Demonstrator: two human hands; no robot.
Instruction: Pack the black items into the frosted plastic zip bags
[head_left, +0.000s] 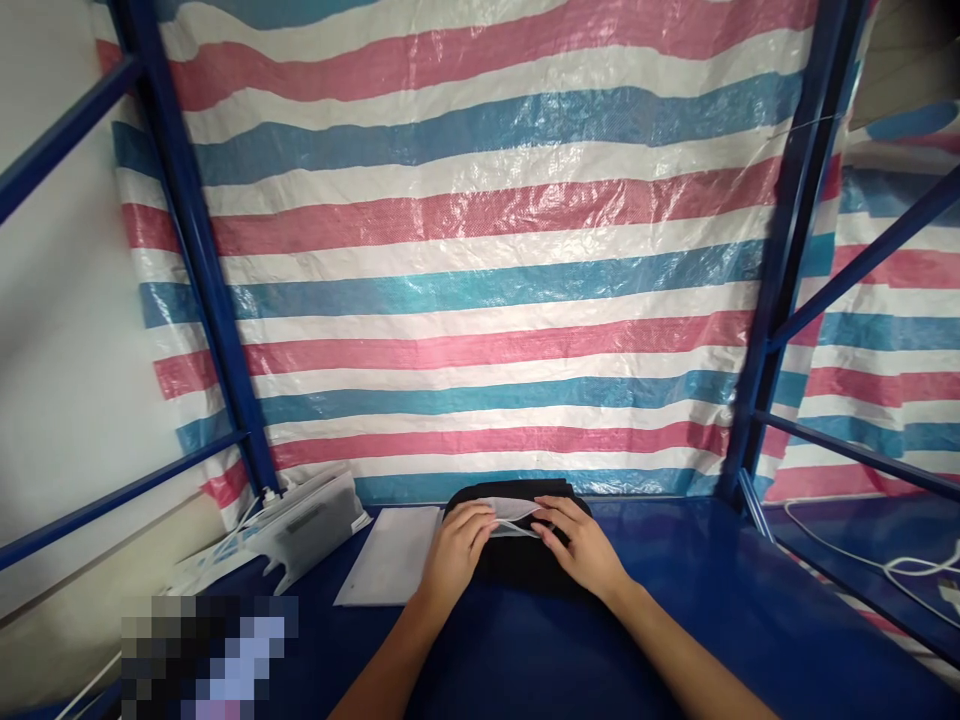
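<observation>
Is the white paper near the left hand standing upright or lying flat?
Flat: the white paper lies on the blue surface, its broad face up.

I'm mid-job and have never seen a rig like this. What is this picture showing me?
There is no machine: a person works bare-handed, with the left hand and the right hand. The one picture comes from a camera on the person's head, looking forward and down. The hands hold a thin, whitish, soft-looking item, one at each end, over a black, fabric-like object on the glossy blue flat surface. Left of them lie a flat white rectangular sheet and a pale, crumpled plastic package. Behind hangs a red, white and blue striped plastic tarp. I cannot name the item.
</observation>
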